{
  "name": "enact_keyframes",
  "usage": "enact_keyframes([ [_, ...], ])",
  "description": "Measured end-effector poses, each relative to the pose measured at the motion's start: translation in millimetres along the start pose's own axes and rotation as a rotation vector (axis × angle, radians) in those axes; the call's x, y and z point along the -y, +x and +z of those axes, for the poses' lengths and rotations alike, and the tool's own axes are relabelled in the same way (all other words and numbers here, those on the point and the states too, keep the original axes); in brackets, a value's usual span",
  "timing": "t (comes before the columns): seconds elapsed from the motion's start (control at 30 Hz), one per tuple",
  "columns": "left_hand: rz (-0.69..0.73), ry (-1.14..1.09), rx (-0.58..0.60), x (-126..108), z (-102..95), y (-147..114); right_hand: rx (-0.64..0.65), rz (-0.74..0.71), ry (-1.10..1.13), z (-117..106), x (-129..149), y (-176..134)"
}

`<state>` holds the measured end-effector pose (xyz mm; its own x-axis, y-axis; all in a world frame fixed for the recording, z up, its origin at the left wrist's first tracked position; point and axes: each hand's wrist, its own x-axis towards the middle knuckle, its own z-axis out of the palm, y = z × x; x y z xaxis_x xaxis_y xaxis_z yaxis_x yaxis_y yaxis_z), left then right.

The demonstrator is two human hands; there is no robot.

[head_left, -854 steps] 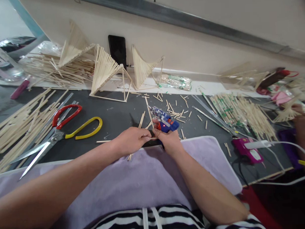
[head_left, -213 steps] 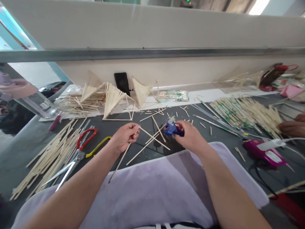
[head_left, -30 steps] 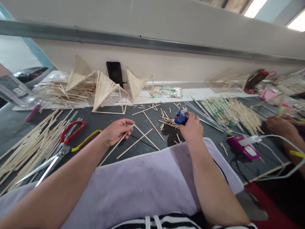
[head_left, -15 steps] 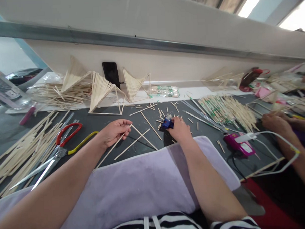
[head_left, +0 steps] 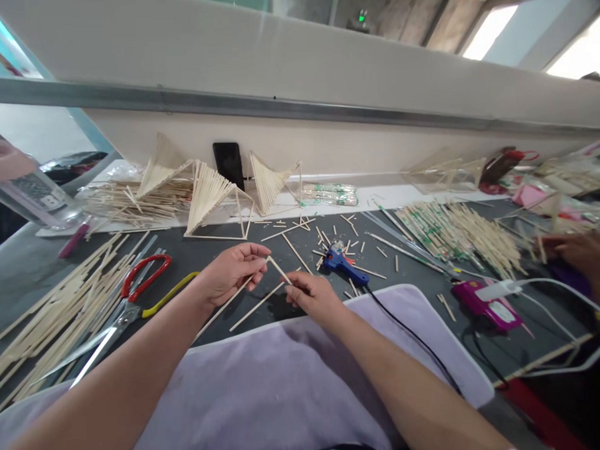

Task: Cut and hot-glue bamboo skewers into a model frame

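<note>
Wooden sticks joined at a peak form an angled frame (head_left: 278,270) above the dark mat. Near that peak my left hand (head_left: 237,273) pinches the frame's left stick between thumb and fingers. My right hand (head_left: 315,293) is closed on the frame's right stick, a little below the corner. Another stick (head_left: 256,306) slants beneath, partly hidden behind my right hand. Beyond my right hand, a blue glue gun (head_left: 345,264) lies on the mat among short stick pieces, its black cord running toward me over a lilac cloth (head_left: 266,397).
Scissors (head_left: 130,313) with red and yellow handles lie on long sticks at left. Stick models (head_left: 208,195) and a phone (head_left: 229,163) stand along the wall. Bundled sticks (head_left: 443,233) and a magenta power box (head_left: 487,304) lie right. A co-worker's hand (head_left: 581,251) shows at far right.
My right hand has let go of the glue gun and moved left onto the frame's right stick. My left hand still pinches the frame. The camera view has tilted upward slightly.
</note>
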<state>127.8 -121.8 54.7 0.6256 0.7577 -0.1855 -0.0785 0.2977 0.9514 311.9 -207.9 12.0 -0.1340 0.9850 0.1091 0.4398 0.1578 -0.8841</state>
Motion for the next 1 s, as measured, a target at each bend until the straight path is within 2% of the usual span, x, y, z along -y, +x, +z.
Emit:
enact_keyframes([
  [0.1,0.017,0.067,-0.004,-6,1.8,-3,-0.045,0.02,0.066,0,1,-1],
  [0.27,0.065,0.199,-0.039,-10,6.3,-7,-0.076,-0.001,0.03,-3,4,-4],
  [0.47,0.188,0.303,-0.085,-17,18.6,-16,-0.135,-0.064,0.043,-3,9,-7],
  [0.83,0.235,0.42,-0.127,-11,17.3,-13,-0.131,-0.023,0.172,2,10,-7],
  [1.0,0.271,0.451,-0.13,-7,14.2,-10,-0.091,0.0,0.198,0,7,-6],
])
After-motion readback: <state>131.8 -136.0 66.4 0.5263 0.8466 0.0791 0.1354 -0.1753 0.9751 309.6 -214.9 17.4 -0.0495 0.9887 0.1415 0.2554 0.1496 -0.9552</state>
